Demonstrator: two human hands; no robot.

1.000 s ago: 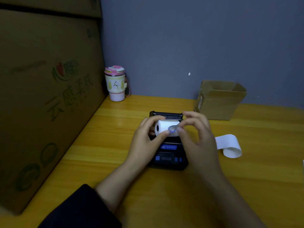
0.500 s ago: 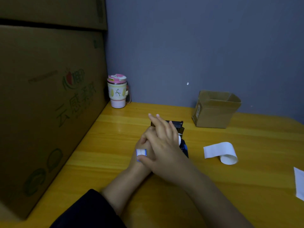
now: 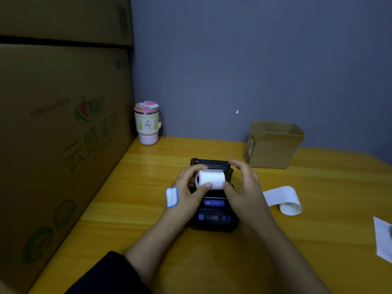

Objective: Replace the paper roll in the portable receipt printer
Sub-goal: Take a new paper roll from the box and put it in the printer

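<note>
A black portable receipt printer with blue buttons lies on the yellow wooden table, its lid swung open at the far end. A full white paper roll sits over the open paper bay. My left hand grips the roll's left end with thumb and fingers. My right hand holds its right end. A white and blue sticker is stuck on the back of my left hand. A partly unrolled old paper roll lies to the right of the printer.
Large cardboard boxes wall off the left side. A pink and cream lidded cup stands in the back corner. A small open cardboard box sits behind the printer on the right. A paper slip lies at the right edge.
My right hand peeled a small sticker off the roll and pressed it onto the back of my left hand. It has moved back, and both hands now hold the roll over the printer.
</note>
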